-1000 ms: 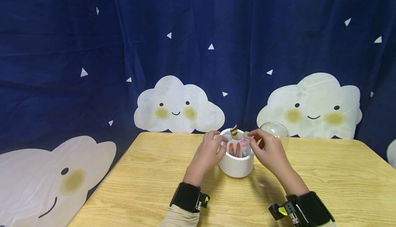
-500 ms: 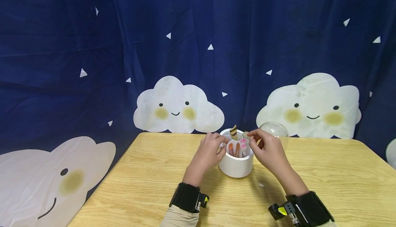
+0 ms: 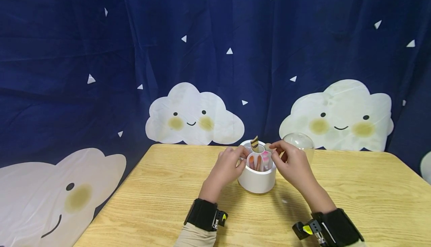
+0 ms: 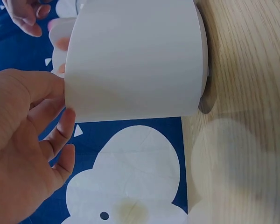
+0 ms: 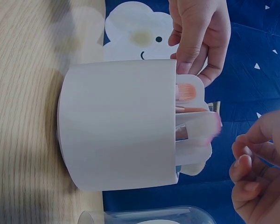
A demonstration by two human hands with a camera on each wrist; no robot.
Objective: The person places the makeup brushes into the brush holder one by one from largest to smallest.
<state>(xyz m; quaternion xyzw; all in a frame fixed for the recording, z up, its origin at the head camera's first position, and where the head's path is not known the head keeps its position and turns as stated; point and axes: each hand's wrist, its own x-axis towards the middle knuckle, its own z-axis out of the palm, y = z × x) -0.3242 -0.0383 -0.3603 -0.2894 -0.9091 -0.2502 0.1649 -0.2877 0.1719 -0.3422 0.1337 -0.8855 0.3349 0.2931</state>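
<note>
A white round makeup brush holder (image 3: pixel 256 181) stands on the table, with a petal-shaped divider rising inside. Brushes stand in its compartments: an orange-tipped brush (image 5: pixel 186 92), a pink-tipped brush (image 5: pixel 213 128), and a striped brown-and-gold piece (image 3: pixel 254 144) at the centre. My left hand (image 3: pixel 229 164) grips the holder's left side at the rim; its thumb and index tips are partly hidden there. My right hand (image 3: pixel 289 161) hovers at the right of the rim, fingers loosely curled. The right wrist view shows a gap between that hand and the holder, and nothing visible in its fingers.
A clear domed cover (image 3: pixel 299 142) stands behind my right hand, close to the holder. Under everything lies a pale wooden table (image 3: pixel 161 187). A dark blue curtain (image 3: pixel 208 60) with white clouds hangs along the far edge. Both wrists wear black straps with small cameras.
My left thumb and fingers have shifted slightly at the rim. The right hand, the holder and its brushes stay nearly in place.
</note>
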